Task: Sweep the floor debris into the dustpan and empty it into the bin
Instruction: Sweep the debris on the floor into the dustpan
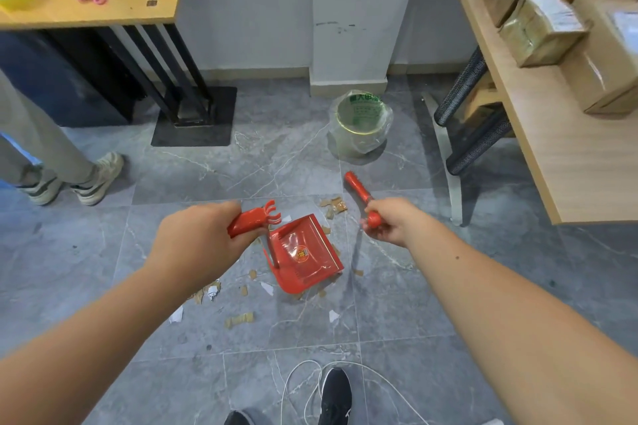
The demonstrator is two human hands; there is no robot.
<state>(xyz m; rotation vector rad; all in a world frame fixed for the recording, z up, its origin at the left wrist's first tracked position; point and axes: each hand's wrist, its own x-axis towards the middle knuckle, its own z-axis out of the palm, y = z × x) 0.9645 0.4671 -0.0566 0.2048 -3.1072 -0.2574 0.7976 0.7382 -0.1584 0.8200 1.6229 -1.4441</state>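
1. While torn brown and white paper scraps (238, 319) litter the grey tiles, the plastic-lined round bin (360, 121) stands by the wall.
2. The red plastic dustpan (305, 255) sits among them, apparently empty.
3. Left hand (198, 241) fingers wrap its comb-topped handle (253, 217).
4. Right hand (393, 221) fingers curl around the red broom handle (359, 188).

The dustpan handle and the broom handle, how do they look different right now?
The dustpan handle, gripped in the left hand, ends in a comb of prongs; the broom handle, gripped in the right hand, ends in a plain rounded tip. The dustpan handle's prongs point right, while the broom handle's free end points up and left toward the bin. Both are red plastic.
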